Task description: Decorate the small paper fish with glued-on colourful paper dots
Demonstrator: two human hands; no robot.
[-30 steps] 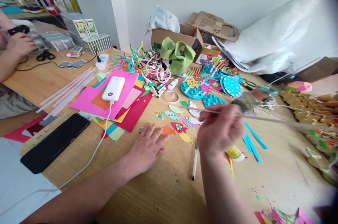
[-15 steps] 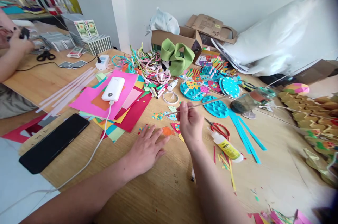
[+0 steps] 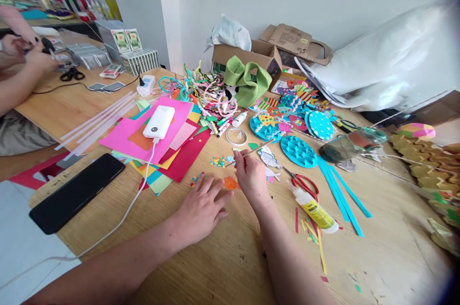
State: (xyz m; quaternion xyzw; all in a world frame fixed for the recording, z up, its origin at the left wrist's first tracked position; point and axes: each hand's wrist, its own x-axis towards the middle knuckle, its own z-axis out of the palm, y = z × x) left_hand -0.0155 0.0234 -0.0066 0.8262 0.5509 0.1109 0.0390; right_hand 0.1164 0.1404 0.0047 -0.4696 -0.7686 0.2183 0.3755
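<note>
My right hand [image 3: 250,176] pinches a thin stick [image 3: 261,146] between thumb and fingers; its lower end is by a speckled paper fish [image 3: 217,161] and a small blue one [image 3: 230,159]. Fingers spread, my left hand [image 3: 201,209] lies on the table with nothing in it. Its fingertips are close to small coloured dots [image 3: 197,178] and an orange paper fish [image 3: 230,183]. A white paper fish with drawn lines [image 3: 268,158] lies just beyond my right hand. Red-handled scissors [image 3: 305,184] and a glue bottle [image 3: 318,211] are to the right.
Coloured paper sheets [image 3: 187,156] carry a white power bank [image 3: 159,122], its cable running past a black phone [image 3: 77,193]. Blue scalloped discs [image 3: 299,151], a tape roll [image 3: 236,136] and a glass jar [image 3: 354,144] stand behind. At far left, a co-worker's hands [image 3: 39,58] hold something dark.
My right hand has moved left and nearer to me with the stick, whose upper part now looks shorter. The white paper fish has come into sight. My left hand stays nearly in place.
</note>
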